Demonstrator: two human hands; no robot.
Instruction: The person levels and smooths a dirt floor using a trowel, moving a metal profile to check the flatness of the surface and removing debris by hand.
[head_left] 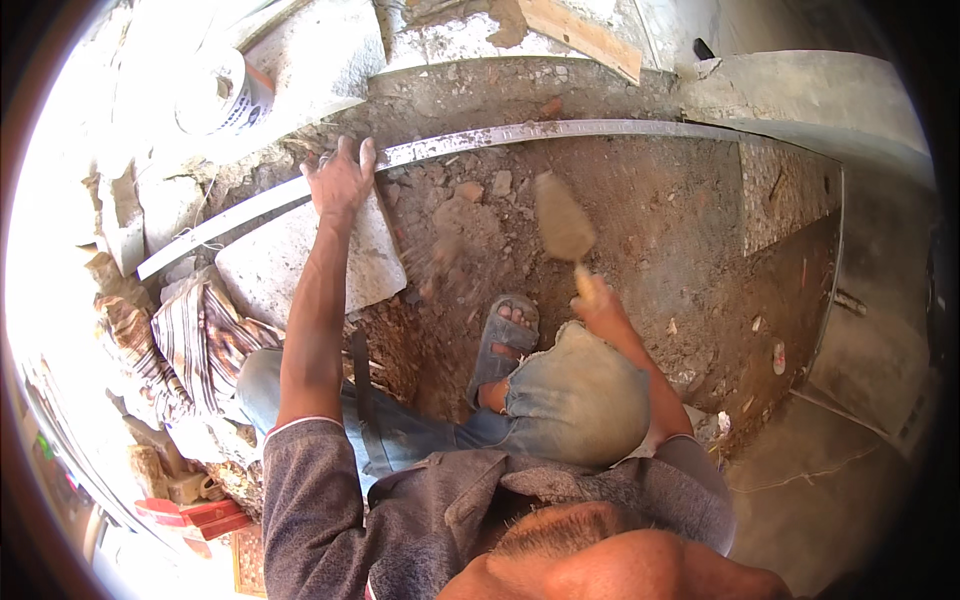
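My left hand (338,182) grips a long pale metal straightedge (530,130) lying across the rough bed, fingers curled over its far edge. A speckled pale slab (290,262) lies beneath my left arm. In my right hand (598,300) is a trowel (565,222), held by its yellowish handle, its dusty blade slightly blurred over loose soil and rubble (450,210). My sandalled foot (500,350) stands in the dirt just below and left of the blade.
A white bucket (218,100) sits upper left, near a wooden board (580,35). Crumpled striped cloth (205,340) and a red box (190,517) lie along the left. A concrete ledge (800,95) and grey floor (800,500) border the right, beside a speckled panel (780,190).
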